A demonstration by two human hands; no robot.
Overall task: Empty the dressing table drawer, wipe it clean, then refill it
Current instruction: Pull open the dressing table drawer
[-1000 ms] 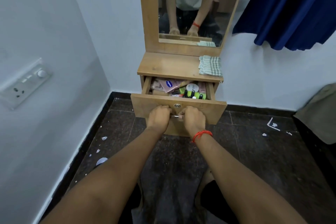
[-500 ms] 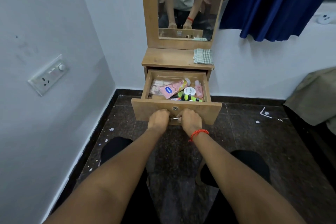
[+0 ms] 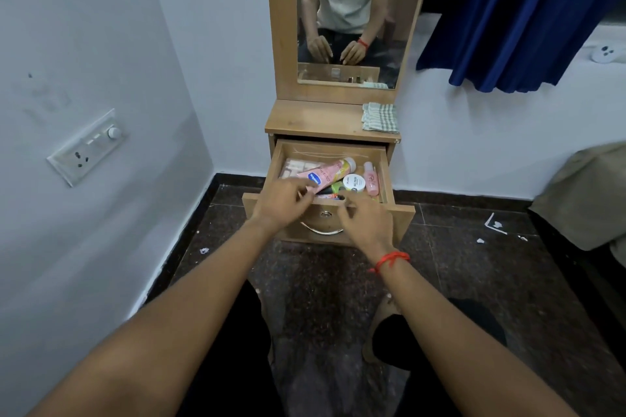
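Observation:
The wooden drawer (image 3: 401,217) of the dressing table (image 3: 305,122) stands pulled out. Inside lie a pink lotion tube (image 3: 327,173), a small white round jar (image 3: 354,182), a small pink bottle (image 3: 371,178), a clear packet (image 3: 298,166) and green and dark items partly hidden by my hands. My left hand (image 3: 283,205) hovers over the drawer's front left with fingers loosely bent, holding nothing. My right hand (image 3: 366,222) hangs in front of the drawer face with relaxed fingers, above the metal handle (image 3: 321,230).
A folded green checked cloth (image 3: 379,117) lies on the table top at the right. A mirror (image 3: 349,10) rises behind it. White walls close in at left, with a switch plate (image 3: 86,147). A blue curtain (image 3: 521,10) hangs at right. Dark floor with white scraps.
The drawer slid further out. Both hands let go of the handle and rose toward the drawer's contents.

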